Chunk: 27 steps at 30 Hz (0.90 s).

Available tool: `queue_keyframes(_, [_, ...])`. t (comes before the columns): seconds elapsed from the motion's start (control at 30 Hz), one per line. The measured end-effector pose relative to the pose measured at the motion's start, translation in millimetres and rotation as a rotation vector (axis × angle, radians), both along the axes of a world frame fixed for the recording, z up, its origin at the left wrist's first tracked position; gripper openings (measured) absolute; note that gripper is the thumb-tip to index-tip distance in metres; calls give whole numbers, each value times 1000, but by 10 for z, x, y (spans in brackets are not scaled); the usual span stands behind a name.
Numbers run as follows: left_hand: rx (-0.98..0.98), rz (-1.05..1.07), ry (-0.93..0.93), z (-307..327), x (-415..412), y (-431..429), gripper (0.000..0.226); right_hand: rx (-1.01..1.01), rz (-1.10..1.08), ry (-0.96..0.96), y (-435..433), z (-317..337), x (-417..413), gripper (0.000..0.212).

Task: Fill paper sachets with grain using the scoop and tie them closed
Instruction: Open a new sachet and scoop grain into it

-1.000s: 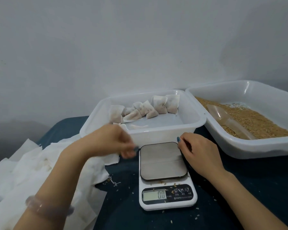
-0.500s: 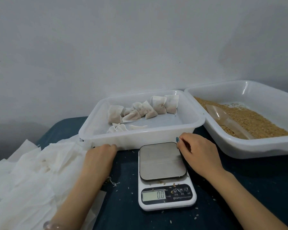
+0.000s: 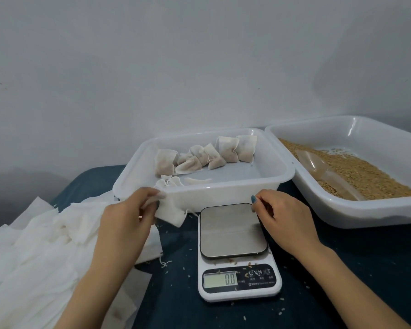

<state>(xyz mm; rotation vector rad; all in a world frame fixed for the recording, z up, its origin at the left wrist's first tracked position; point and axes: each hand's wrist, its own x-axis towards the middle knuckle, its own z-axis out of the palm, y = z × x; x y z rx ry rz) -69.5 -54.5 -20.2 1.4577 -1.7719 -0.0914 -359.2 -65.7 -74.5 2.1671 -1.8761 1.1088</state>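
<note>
Left hand (image 3: 128, 217) pinches one empty white paper sachet (image 3: 172, 213) between thumb and fingertips, holding it just in front of the near wall of the white rectangular plastic tub (image 3: 223, 194). Its drawstring hangs loose.

I see the right hand (image 3: 285, 219) resting at the far right corner of the white digital kitchen scale (image 3: 237, 233), fingers loosely curled and gripping nothing I can make out. The steel platform is bare and the display reads 0.0.

Filled, tied brown-tinted paper sachets (image 3: 223, 153) lie along the far side of the tub. To the right, a second white plastic tub (image 3: 365, 210) holds golden-brown grain (image 3: 365, 176), with the clear plastic scoop (image 3: 325, 172) lying in it, untouched. A heap of flat white empty sachets (image 3: 40, 238) covers the near left of the dark blue tablecloth (image 3: 354, 269), which is sprinkled with stray kernels around the scale.
</note>
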Motion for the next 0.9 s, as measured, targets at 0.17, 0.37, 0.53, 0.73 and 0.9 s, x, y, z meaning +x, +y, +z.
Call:
queue_keyframes(0.17, [152, -205, 779, 95, -233, -29, 22, 65, 162, -231, 24, 68, 91, 18])
queue_keyframes(0.37, [291, -436, 1054, -73, -632, -44, 22, 258, 470, -763, 75, 190, 239, 18])
queue_keyframes(0.53, [260, -436, 1026, -275, -779, 20, 19, 327, 513, -1002, 92, 242, 243, 26])
queue_keyframes(0.73, [218, -396, 1062, -343, -768, 14, 19, 337, 537, -1082, 92, 269, 253, 39])
queue_keyframes(0.9, [224, -411, 1083, -377, -766, -11, 28, 330, 507, -1039, 83, 244, 239, 20])
